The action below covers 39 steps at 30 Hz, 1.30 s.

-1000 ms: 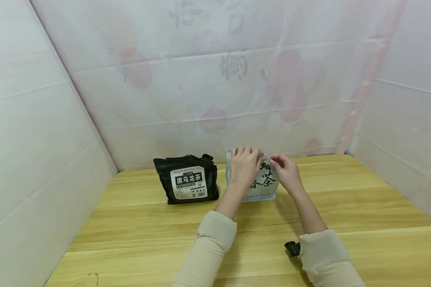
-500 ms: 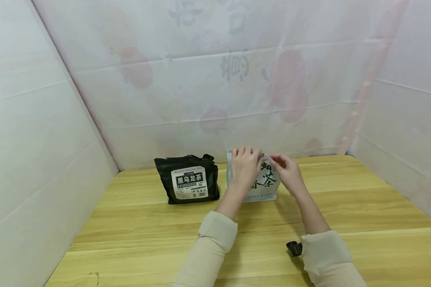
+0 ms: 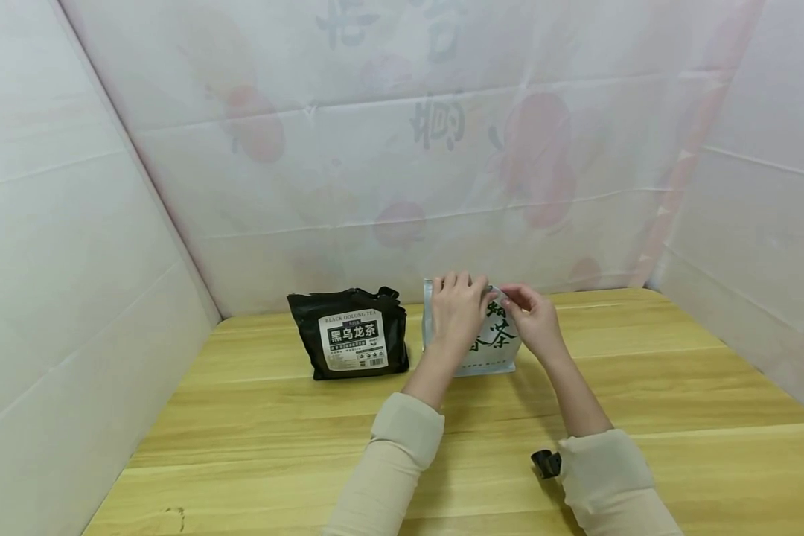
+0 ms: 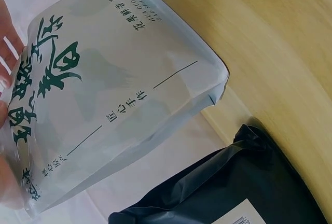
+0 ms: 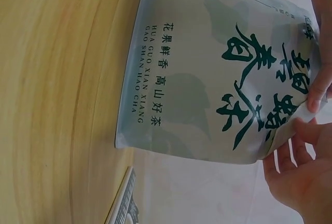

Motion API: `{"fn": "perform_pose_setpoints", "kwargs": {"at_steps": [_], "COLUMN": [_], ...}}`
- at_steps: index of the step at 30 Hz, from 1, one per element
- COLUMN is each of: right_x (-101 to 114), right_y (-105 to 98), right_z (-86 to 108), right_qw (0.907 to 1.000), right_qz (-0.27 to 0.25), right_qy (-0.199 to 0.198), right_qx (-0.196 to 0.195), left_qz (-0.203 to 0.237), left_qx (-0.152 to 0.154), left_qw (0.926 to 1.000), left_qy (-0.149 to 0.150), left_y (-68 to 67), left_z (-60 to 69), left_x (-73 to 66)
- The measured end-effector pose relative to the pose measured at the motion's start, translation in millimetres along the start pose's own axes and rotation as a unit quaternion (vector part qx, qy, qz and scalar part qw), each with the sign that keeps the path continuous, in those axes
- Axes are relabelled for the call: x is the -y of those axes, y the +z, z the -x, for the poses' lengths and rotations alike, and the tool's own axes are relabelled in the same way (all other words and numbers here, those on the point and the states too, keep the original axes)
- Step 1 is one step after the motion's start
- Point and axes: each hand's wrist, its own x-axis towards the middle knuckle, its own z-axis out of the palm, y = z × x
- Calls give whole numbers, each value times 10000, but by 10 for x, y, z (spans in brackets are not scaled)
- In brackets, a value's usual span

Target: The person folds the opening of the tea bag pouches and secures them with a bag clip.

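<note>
A pale green-white tea bag point(image 3: 496, 346) with dark green lettering stands upright on the table. My left hand point(image 3: 457, 313) grips its top edge, thumb in front and fingers over the back. At the top right corner my right hand point(image 3: 537, 321) pinches the bag's edge between thumb and fingers; the right wrist view shows that corner point(image 5: 288, 128) folded over. Left of it stands a black oolong tea bag point(image 3: 348, 339) with a white label, its top crumpled. In the left wrist view the pale tea bag point(image 4: 119, 68) fills the middle, the left fingers only partly visible.
A small black clip point(image 3: 546, 464) lies on the wooden table point(image 3: 275, 447) beside the right sleeve. Whitish cloth walls point(image 3: 375, 171) enclose the back and sides. A patterned edge of some flat thing point(image 5: 124, 198) shows low in the right wrist view.
</note>
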Motion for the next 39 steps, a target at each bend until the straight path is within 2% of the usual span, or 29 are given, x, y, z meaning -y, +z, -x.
{"fn": "perform_pose_setpoints", "kwargs": {"at_steps": [12,22,28,39], "right_x": [10,-72,-103,-43], "right_y": [-15,-69,-72,-47], "right_z": [-4,5,4,2], "right_qw": [9997,9985,9985,9989], "right_qz": [-155,-201,-269,-6], "right_qy": [133,335,362,432], "right_qx": [-122,390,295,200], "left_qz": [11,-26,-20,-40], "left_qx": [193,-45,-25,-28], "left_qw": [9998,10000,10000,10000], "left_qy": [-6,-16,-1,-3], "left_y": [-30,-13,-12,-8], "left_z": [-5,6,-1,4], "left_x": [-11,-4,-5,-7]}}
